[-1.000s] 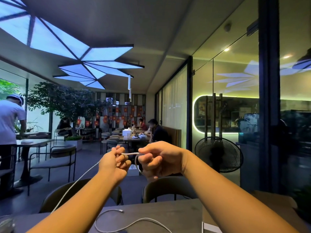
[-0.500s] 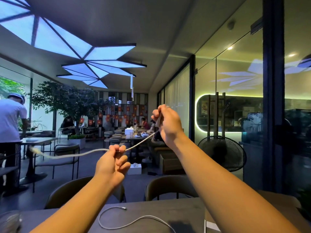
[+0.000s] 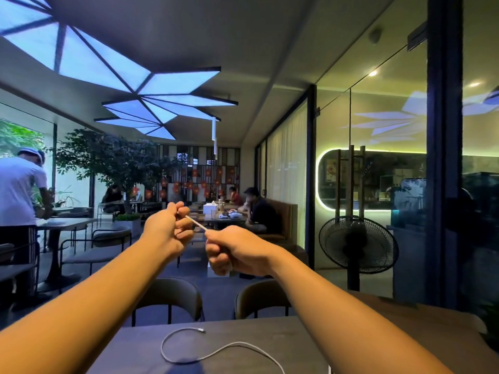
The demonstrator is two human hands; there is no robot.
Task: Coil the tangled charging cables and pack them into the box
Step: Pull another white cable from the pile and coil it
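1. Dropped from its raised position, right hand (image 3: 237,252) now sits near left hand (image 3: 167,233).
2. Both hands pinch white charging cable (image 3: 196,224); short taut stretch between them.
3. Second white cable (image 3: 235,344) lies looped on tabletop (image 3: 270,333), below the arms.

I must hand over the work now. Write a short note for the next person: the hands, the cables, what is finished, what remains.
Left hand: raised, fingers curled, pinches the thin white charging cable.
Right hand: grips the same cable; only a short taut span shows between the hands, the rest is hidden.
Second white charging cable: lies loose and uncoiled on the dark grey table.
Box: not in view.
Done: nothing visibly packed.
Left: coil both cables, find the box, pack them.
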